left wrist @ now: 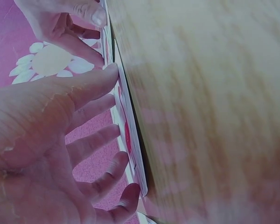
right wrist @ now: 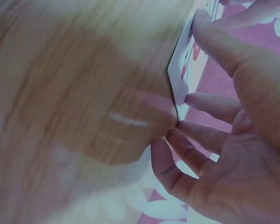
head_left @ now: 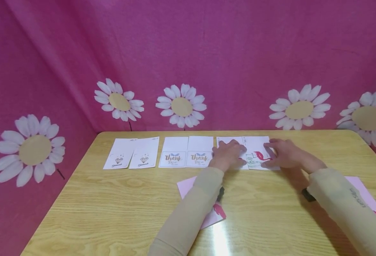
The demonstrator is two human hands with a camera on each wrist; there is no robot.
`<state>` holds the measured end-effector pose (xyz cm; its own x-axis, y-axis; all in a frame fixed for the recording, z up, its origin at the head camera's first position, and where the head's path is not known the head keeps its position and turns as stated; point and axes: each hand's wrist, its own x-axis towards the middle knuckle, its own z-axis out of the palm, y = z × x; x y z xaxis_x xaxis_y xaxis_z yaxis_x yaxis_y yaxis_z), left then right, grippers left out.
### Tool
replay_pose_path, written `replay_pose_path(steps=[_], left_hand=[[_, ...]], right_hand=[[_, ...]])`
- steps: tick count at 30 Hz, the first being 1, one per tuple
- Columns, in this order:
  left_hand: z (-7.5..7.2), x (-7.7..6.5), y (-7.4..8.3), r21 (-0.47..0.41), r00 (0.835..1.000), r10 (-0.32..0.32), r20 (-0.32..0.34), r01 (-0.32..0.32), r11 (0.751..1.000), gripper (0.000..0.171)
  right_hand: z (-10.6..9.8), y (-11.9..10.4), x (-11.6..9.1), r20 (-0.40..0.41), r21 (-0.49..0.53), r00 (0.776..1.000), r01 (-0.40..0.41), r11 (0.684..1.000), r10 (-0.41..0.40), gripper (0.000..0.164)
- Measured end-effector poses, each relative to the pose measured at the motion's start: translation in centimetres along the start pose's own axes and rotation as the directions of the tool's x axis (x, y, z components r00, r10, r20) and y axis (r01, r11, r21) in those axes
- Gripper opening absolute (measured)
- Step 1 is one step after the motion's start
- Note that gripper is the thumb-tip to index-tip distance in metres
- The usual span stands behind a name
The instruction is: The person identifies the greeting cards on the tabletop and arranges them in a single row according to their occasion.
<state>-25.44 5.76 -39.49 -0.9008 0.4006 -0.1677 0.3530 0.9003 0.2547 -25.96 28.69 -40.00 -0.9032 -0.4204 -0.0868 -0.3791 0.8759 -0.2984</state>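
Two white cards lie side by side at the back right of the table. My left hand [head_left: 227, 154] is on the left one, its spread fingers touching the card [left wrist: 127, 126] in the left wrist view and covering much of its print. A red flamingo and green leaves show on the right-hand flamingo card [head_left: 257, 145]. My right hand [head_left: 285, 153] touches that card near its right side, thumb and fingers spread apart. In the right wrist view, the thumb and index fingertip meet the card [right wrist: 181, 74], while other fingers rest at the table.
Leftward in the same row lie two "Thank you" cards [head_left: 172, 153] and two diamond-print cards [head_left: 144, 153]. Under my left forearm is a pink sheet [head_left: 185, 185]; another pink sheet [head_left: 357, 185] is by my right forearm. A pink flowered curtain [head_left: 239, 64] stands behind the wooden table [head_left: 111, 213].
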Motion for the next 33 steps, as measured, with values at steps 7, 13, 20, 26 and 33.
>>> replay_pose_path(steps=[7, 13, 20, 26, 33], left_hand=[[-0.04, 0.07, 0.02, 0.011, 1.0, 0.001, -0.003, -0.001, 1.0, 0.048], [0.04, 0.07, 0.04, 0.01, 1.0, 0.003, -0.004, -0.003, 1.0, 0.048], [0.05, 0.04, 0.0, -0.008, 1.0, 0.01, -0.017, -0.01, 1.0, 0.047], [-0.18, -0.06, 0.11, 0.007, 1.0, 0.016, 0.002, -0.016, 1.0, 0.048], [-0.71, -0.2, 0.34, 0.041, 0.999, 0.034, 0.017, -0.035, 0.999, 0.048]], right_hand=[[-0.26, -0.36, -0.03, 0.052, -0.046, 0.999, -0.007, 0.999, 0.01, 0.085], [-0.73, -0.6, -0.06, 0.136, -0.032, 0.989, -0.055, 0.998, 0.059, 0.093], [-0.88, -0.59, -0.14, 0.156, -0.025, 0.985, -0.063, 0.998, 0.067, 0.095], [-0.82, -0.56, -0.3, 0.145, -0.009, 0.988, -0.06, 0.998, 0.061, 0.094], [-0.86, -0.48, -0.44, 0.13, 0.001, 0.991, -0.037, 0.999, 0.037, 0.093]])
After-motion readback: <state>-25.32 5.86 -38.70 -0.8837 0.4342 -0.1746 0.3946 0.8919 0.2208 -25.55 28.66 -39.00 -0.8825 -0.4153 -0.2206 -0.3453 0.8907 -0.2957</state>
